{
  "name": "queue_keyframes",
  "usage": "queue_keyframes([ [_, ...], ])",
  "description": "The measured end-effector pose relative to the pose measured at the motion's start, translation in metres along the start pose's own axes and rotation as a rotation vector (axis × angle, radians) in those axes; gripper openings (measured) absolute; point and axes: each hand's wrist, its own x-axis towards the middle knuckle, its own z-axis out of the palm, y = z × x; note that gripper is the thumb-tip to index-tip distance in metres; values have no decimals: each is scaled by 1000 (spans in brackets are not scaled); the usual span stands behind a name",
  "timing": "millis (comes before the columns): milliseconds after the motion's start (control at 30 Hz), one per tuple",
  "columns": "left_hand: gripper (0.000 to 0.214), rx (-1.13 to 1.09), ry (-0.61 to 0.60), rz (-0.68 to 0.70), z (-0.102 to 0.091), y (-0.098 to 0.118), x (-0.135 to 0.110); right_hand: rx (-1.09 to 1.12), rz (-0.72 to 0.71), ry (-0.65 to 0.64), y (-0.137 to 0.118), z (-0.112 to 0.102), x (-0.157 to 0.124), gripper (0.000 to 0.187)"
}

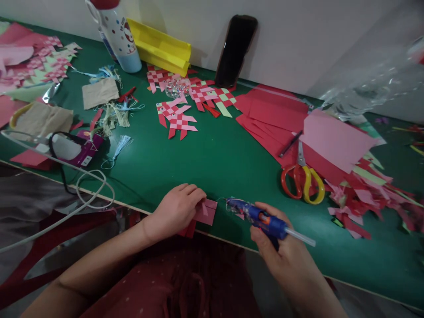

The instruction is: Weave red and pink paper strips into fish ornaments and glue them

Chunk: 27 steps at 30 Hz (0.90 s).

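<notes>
In my right hand (285, 247) is a blue hot glue gun (251, 214), with a clear glue stick (301, 237) poking out of its back end. Its nozzle points left, a short way from a piece of folded pink paper (208, 213). My left hand (180, 207) presses closed fingers on that pink paper at the table's front edge. Red paper (188, 229) shows below the same hand. What lies under the left fingers is hidden.
Red-and-yellow scissors (303, 176) lie on the right, by red sheets (274, 115) and paper scraps. Woven paper fish (177, 117), a phone (236, 51) and a bottle (121, 39) are farther back. Tassels (121, 148) and a white cable (66, 221) occupy the left.
</notes>
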Motion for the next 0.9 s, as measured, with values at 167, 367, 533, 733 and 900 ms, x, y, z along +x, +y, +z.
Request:
queue_keyframes([
  [167, 25, 14, 4, 16, 0, -1, 1, 164, 59, -57, 4, 6, -4, 39],
  [367, 22, -20, 32, 3, 4, -3, -1, 138, -28, -137, -2, 13, -3, 40],
  [533, 20, -37, 31, -9, 2, -1, -2, 109, 4, -251, -7, 21, 1, 44],
  [733, 13, -52, 30, -3, 0, 0, -1, 12, -91, -196, -20, 20, 2, 42],
  [900, 12, -67, 38, 0, 0, -2, -1, -28, -140, -157, -25, 16, 1, 40],
])
